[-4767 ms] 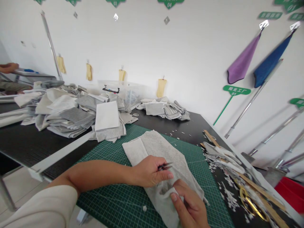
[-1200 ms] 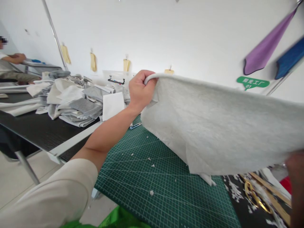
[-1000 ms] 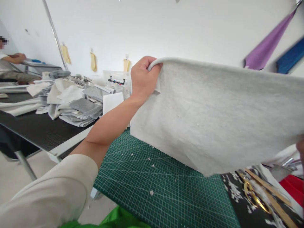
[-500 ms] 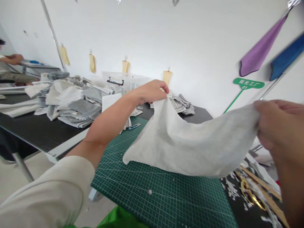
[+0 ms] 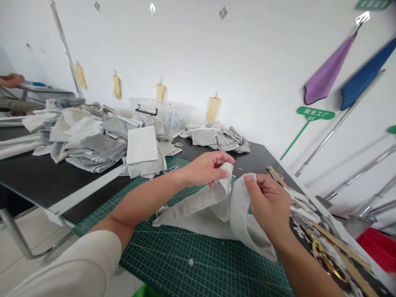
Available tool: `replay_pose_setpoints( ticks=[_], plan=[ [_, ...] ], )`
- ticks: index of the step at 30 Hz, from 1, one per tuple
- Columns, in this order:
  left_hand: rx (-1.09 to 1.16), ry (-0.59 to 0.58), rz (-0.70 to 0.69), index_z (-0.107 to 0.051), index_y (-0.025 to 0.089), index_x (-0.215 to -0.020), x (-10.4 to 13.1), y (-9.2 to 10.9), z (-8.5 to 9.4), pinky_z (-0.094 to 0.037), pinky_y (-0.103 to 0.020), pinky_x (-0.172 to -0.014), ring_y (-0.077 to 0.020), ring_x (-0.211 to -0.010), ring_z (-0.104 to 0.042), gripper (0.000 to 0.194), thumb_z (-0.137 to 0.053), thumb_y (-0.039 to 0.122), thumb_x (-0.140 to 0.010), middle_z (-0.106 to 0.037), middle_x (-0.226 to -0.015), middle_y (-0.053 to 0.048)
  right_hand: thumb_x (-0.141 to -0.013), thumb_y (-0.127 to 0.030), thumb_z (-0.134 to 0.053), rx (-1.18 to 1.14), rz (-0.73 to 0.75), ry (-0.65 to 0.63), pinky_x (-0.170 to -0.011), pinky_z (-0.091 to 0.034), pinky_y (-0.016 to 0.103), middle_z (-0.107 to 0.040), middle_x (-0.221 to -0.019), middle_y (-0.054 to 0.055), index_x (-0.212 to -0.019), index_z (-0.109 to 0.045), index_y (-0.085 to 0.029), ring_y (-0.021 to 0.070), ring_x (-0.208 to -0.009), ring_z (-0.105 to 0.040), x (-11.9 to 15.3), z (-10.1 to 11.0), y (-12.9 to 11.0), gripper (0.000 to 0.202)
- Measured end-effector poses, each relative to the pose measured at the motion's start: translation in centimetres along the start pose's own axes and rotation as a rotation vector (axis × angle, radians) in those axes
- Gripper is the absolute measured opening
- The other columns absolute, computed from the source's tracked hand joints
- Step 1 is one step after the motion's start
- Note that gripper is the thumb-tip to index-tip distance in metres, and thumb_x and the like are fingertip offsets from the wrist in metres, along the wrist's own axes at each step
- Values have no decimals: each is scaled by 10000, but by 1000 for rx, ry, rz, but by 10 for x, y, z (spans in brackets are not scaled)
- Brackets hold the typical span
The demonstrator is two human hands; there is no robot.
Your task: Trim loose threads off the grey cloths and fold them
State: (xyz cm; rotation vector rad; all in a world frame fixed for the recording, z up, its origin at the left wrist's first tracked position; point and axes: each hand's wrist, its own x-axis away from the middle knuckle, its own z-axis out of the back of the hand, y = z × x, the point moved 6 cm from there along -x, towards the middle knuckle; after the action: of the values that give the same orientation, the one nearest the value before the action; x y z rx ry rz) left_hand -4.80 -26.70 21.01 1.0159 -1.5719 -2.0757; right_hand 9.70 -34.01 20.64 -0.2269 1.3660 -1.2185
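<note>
A light grey cloth [image 5: 198, 220] hangs from both hands, its lower part lying on the green cutting mat [image 5: 173, 253]. My left hand [image 5: 207, 167] pinches one part of its edge between thumb and fingers. A short way to the right, my right hand [image 5: 267, 196] grips another part of the edge. Between the hands the fabric drops in a fold, and it curls in a loop under the right one. Just behind my left wrist, a small blue cutter or pair of snips [image 5: 171, 169] rests at the mat's far edge.
Heaped grey and white cloths [image 5: 93, 140] cover the left of the black table, with another cloth pile [image 5: 216, 136] at the back. Gold-handled scissors [image 5: 328, 260], wooden strips [image 5: 343, 247] and scraps lie along the right side. A clear plastic box [image 5: 176, 113] stands by the wall.
My hands have come down and closer together, the right one moving left. The cloth, stretched between them before, now sags in folds onto the mat.
</note>
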Motion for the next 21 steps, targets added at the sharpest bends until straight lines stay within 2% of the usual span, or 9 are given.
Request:
replay_pose_setpoints(
  ticks=[4, 7, 9, 12, 14, 17, 19, 21],
  plan=[
    [75, -96, -62, -460, 191, -1190, 8, -3, -11, -376, -161, -462, -42, -540, -446, 519, -670, 224, -717, -536, -817, 12, -800, -380, -611, -9, 16, 14, -450, -340, 198, -500, -564, -25, -686, -579, -167, 84, -508, -412, 14, -7, 4, 243],
    [34, -147, -147, -513, 179, -1133, 13, 2, -18, -438, -209, -630, -89, -720, -515, 490, -700, 185, -680, -558, -925, -26, -800, -365, -615, -19, 10, -5, -511, -393, 216, -570, -627, -12, -746, -619, -172, 102, -559, -477, 20, -12, 8, 200],
    [-3, -208, -168, -517, 190, -1157, 18, 6, -22, -447, -228, -686, -118, -814, -529, 523, -702, 166, -668, -561, -1004, -50, -806, -353, -611, -40, 27, -18, -558, -421, 228, -606, -677, -5, -779, -636, -178, 112, -597, -517, 22, -14, 7, 178],
    [-20, -321, -134, -457, 221, -1274, 26, 8, -26, -449, -214, -638, -150, -886, -549, 657, -673, 115, -663, -569, -1052, -68, -820, -341, -595, -68, 59, -3, -573, -427, 229, -614, -689, -5, -781, -642, -180, 112, -606, -527, 23, -12, 3, 172],
    [10, -353, -103, -445, 224, -1304, 28, 8, -26, -444, -198, -588, -167, -910, -566, 687, -639, 78, -661, -586, -1033, -74, -826, -344, -588, -81, 67, 12, -568, -424, 230, -613, -684, -2, -774, -643, -176, 113, -603, -524, 23, -10, 1, 184],
    [74, -294, -46, -541, 190, -1205, 26, 2, -24, -438, -190, -519, -138, -749, -597, 470, -577, 124, -742, -622, -855, -52, -839, -350, -573, -131, 73, -16, -569, -427, 234, -624, -707, 7, -794, -646, -180, 121, -614, -532, 25, -11, -2, 191],
    [78, -203, -33, -604, 154, -1069, 22, -2, -22, -431, -190, -490, -106, -615, -576, 271, -546, 204, -809, -615, -731, -29, -852, -348, -559, -147, 84, -57, -577, -428, 234, -629, -722, 7, -807, -649, -190, 122, -624, -539, 27, -14, -3, 187],
    [56, -118, -60, -619, 131, -949, 19, -3, -21, -441, -197, -503, -94, -574, -566, 192, -561, 262, -822, -609, -693, -19, -866, -344, -538, -129, 89, -83, -591, -429, 233, -633, -732, 5, -812, -653, -199, 122, -635, -548, 29, -17, -5, 193]
  ],
)
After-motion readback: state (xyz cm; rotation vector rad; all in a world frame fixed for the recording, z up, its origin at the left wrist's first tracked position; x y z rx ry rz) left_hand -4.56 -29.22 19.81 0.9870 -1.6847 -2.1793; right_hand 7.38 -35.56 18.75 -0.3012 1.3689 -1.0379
